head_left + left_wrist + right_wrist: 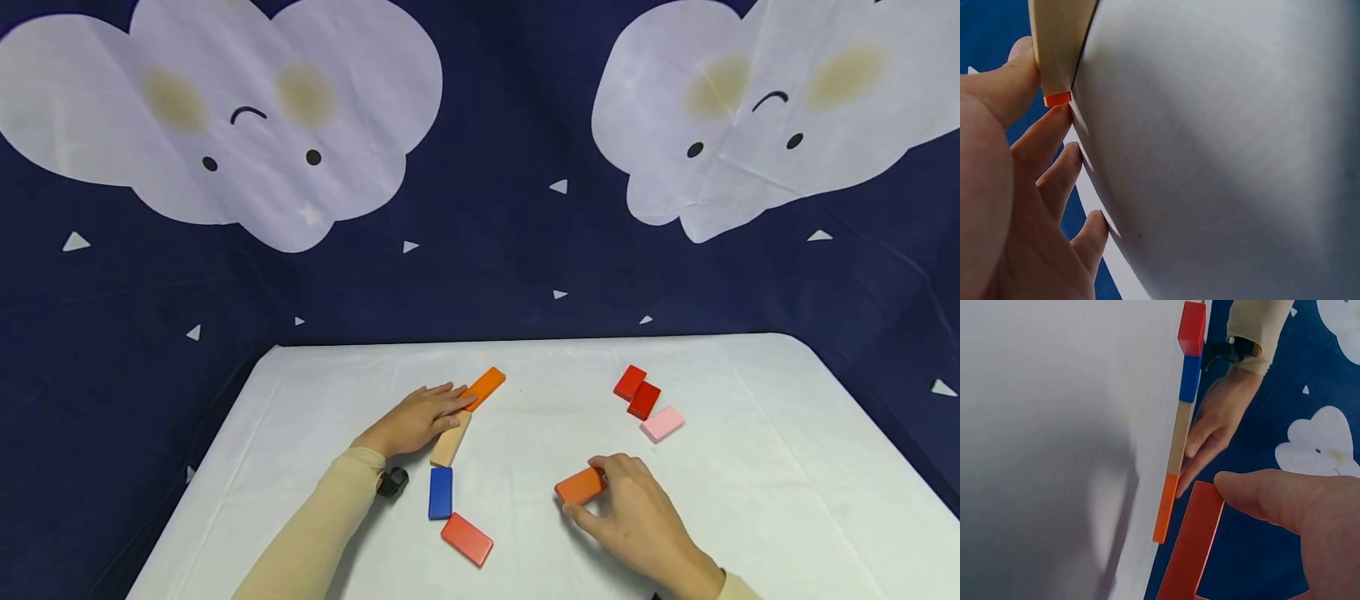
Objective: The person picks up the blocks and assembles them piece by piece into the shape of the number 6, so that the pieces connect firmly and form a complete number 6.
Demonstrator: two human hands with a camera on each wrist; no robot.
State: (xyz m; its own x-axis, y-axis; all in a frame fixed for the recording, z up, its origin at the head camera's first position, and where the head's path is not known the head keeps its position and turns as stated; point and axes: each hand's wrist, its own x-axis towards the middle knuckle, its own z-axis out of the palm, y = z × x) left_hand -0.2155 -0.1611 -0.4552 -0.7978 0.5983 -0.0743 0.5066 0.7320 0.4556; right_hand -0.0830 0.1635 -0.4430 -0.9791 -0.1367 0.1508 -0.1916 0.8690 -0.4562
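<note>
My left hand (422, 419) lies over a curved row of blocks, fingers extended. Its fingertips touch the orange block (487, 386) and its thumb touches the plain wooden block (451, 442). In the left wrist view the wooden block (1062, 37) stands close beside the thumb. Below these in the row come a blue block (441, 493) and a light red block (467, 539). My right hand (637, 515) pinches a red-orange block (577, 486) between thumb and fingers, to the right of the row. In the right wrist view that block (1191, 544) appears beside the thumb.
Toward the back right of the white table (757, 467) are two red blocks (631, 382), nearly touching, and a pink block (663, 424) just in front of them. A dark blue cloth (495, 283) printed with clouds hangs behind the table.
</note>
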